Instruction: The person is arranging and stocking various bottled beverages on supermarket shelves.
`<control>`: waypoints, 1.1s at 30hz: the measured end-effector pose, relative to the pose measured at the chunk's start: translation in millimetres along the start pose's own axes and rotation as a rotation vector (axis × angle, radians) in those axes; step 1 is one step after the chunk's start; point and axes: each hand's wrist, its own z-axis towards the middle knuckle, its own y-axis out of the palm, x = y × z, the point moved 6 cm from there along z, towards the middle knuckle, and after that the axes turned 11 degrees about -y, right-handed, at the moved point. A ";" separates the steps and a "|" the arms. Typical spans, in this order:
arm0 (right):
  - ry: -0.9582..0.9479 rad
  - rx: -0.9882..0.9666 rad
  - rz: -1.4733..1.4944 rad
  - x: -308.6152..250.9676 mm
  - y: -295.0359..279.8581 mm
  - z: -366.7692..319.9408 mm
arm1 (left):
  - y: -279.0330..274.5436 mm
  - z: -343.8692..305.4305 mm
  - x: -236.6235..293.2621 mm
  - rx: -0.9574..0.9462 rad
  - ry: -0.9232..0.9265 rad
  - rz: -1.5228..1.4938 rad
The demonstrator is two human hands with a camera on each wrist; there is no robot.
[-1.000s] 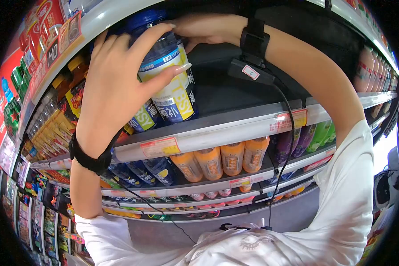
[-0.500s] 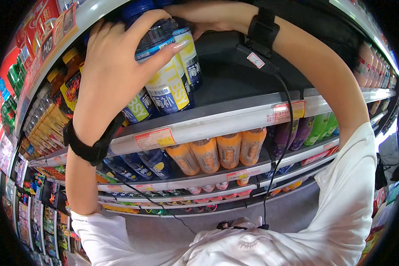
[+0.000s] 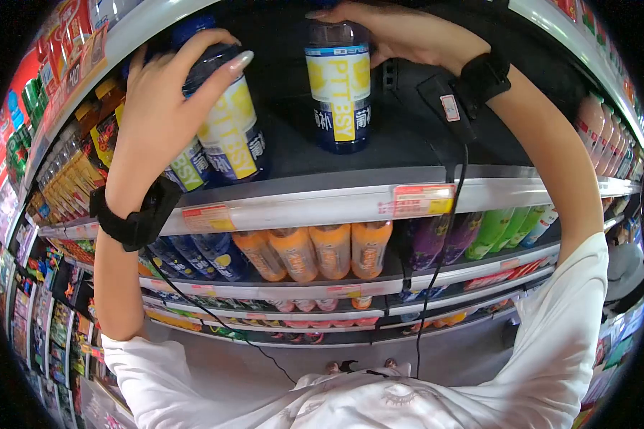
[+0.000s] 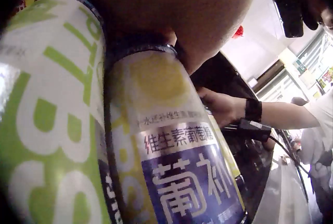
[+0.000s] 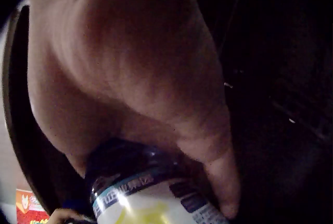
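Observation:
My left hand [image 3: 157, 114] curls its fingers and thumb round the upper part of a blue-capped drink bottle [image 3: 230, 132] with a yellow and white label. Beside it, farther left, stands a similar bottle with a green and white label [image 4: 57, 125]. My right hand [image 3: 408, 36] grips the top of another yellow-labelled drink bottle [image 3: 338, 93], upright and apart from the left one. Its cap is mostly hidden by that hand. In the right wrist view the fingers reach down around the bottle's shoulder [image 5: 130, 177].
The black shelf [image 3: 401, 146] has a front rail with price tags [image 3: 422, 200]. Orange bottles [image 3: 333, 250] line the shelf below, with purple and green ones [image 3: 490, 232] to their right. A black cable [image 3: 436, 286] hangs from the right wrist. Pink bottles [image 3: 601, 136] stand far right.
My right hand has moved right with its bottle, out from behind the left-hand bottle, leaving a gap between the two. The left hand keeps its grip while the head view has shifted right.

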 end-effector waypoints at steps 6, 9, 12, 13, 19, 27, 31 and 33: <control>0.046 0.106 -0.043 11.4 -26.3 -20.2 | 2.7 3.0 10.9 -0.027 -0.205 -0.119; 0.019 0.067 0.021 15.6 -31.2 -26.4 | 1.3 8.4 21.9 -0.081 -0.255 -0.094; 0.029 0.042 0.065 22.1 -37.0 -29.2 | 7.0 11.3 31.6 -0.108 -0.310 -0.106; 0.041 0.037 0.068 22.5 -37.5 -28.8 | 8.2 13.1 38.0 -0.108 -0.315 -0.098; 0.103 0.125 0.009 7.9 -30.1 -35.2 | 20.5 28.1 71.7 -0.064 -0.214 -0.186; -0.050 0.206 0.010 34.9 -54.0 -30.1 | 25.7 44.3 121.0 0.011 -0.132 -0.353; -0.110 0.241 -0.069 40.7 -66.4 -35.7 | 28.6 50.9 131.1 -0.050 -0.182 -0.328; -0.135 0.270 -0.037 46.4 -73.2 -38.3 | 30.7 53.2 137.1 -0.052 -0.193 -0.299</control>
